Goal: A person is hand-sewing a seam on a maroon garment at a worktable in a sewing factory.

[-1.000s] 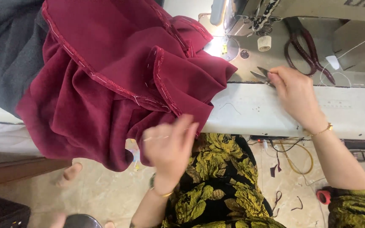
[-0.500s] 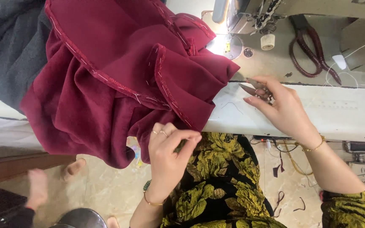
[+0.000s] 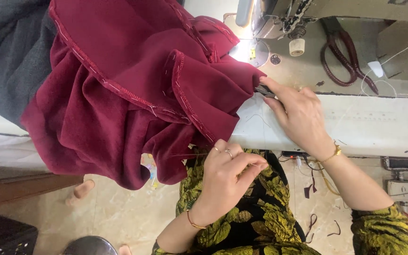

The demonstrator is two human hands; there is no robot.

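Note:
A large dark red velvet cloth (image 3: 133, 89) with a stitched hem lies heaped over the white sewing table (image 3: 374, 125) and hangs off its front edge. My left hand (image 3: 227, 177) pinches the cloth's lower hem and a thin thread below the table edge. My right hand (image 3: 301, 115) rests on the table and holds small metal thread snips (image 3: 264, 90), their tip at the cloth's right edge.
A sewing machine head (image 3: 284, 16) with a lit needle area stands at the back. Dark red-handled scissors (image 3: 341, 54) lie behind my right hand. Grey fabric (image 3: 10, 61) lies at the left. Thread scraps dot the tiled floor (image 3: 119, 212).
My right hand has picked up the snips and moved left to the cloth's edge. My left hand has risen and closed on the hem.

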